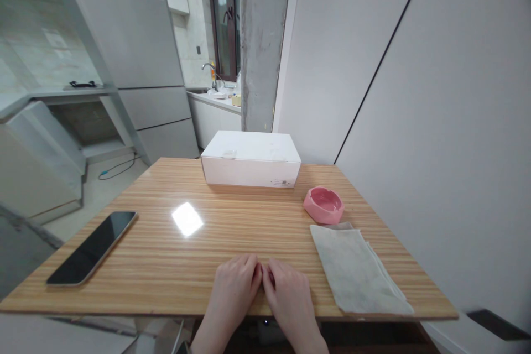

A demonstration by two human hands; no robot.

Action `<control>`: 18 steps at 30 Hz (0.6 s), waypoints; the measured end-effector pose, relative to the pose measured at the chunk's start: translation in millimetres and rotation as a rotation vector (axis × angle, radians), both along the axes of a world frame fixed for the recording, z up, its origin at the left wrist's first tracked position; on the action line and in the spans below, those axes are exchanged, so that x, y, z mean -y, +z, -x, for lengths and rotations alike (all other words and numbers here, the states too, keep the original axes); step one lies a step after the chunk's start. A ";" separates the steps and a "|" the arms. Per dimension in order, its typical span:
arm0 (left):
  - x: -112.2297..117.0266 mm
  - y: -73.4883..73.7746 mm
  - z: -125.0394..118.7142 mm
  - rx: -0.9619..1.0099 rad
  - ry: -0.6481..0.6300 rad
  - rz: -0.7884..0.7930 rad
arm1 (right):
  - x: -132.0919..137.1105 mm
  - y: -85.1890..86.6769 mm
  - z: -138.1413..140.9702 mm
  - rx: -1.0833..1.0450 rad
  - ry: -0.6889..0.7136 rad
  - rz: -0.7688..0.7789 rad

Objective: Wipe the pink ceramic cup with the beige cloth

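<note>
My left hand (237, 281) rests on the wooden table (166, 265) near its front edge, fingers curled into a loose fist. Beside it, my right hand (289, 286) is curled the same way, and the two meet at the thumbs and knuckles. Nothing shows in either hand, though the palms face down out of sight. To the right of my right hand lies a folded grey-green cloth (359, 271), apart from it. Just behind the cloth sits a pink faceted ashtray (323, 206).
A closed white box (251, 172) stands at the table's far edge. On the left lies a smartphone (92, 249) with a dark screen. A white wall (435, 121) runs along the right. Beyond the table are a fridge (133, 38) and a sink tap (212, 73).
</note>
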State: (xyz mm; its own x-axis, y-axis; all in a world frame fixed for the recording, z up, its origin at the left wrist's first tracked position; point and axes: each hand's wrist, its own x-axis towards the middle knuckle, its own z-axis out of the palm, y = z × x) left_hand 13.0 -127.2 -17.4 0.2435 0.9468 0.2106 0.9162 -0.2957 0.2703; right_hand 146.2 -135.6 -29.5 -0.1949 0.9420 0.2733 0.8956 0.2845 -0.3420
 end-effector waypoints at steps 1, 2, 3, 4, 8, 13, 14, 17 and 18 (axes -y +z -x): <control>0.1 -0.3 0.0 0.000 -0.001 -0.001 | -0.4 -0.4 0.0 -0.002 0.001 0.008; 0.0 -0.9 0.0 -0.001 -0.002 -0.002 | -0.8 -0.9 -0.1 -0.004 0.000 0.015; -0.2 -1.7 0.0 -0.001 -0.001 -0.003 | -1.3 -1.5 -0.1 -0.006 0.000 0.019; -0.5 -2.7 0.0 -0.001 0.000 -0.004 | -1.6 -2.2 -0.2 -0.006 -0.001 0.018; -1.8 -7.8 0.2 0.000 0.008 0.005 | -1.9 -5.3 -0.4 -0.008 -0.004 -0.016; -2.6 -11.0 0.3 -0.003 0.002 0.007 | -1.4 -7.1 -0.3 -0.026 0.007 -0.066; -2.8 -11.1 0.2 -0.005 0.002 0.008 | -1.5 -7.0 -0.2 -0.030 0.010 -0.075; -3.4 -10.9 0.0 -0.012 0.002 0.018 | -2.3 -7.0 -0.2 -0.036 0.019 -0.117; -3.5 -10.6 0.0 -0.013 0.003 0.022 | -2.5 -7.2 -0.2 -0.037 0.020 -0.133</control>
State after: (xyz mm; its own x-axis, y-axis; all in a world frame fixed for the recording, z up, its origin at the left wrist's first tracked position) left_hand 13.1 -123.7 -28.0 0.2435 0.9518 0.1864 0.9205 -0.2874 0.2649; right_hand 146.4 -133.1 -36.7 -0.2011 0.8927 0.4032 0.8766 0.3477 -0.3326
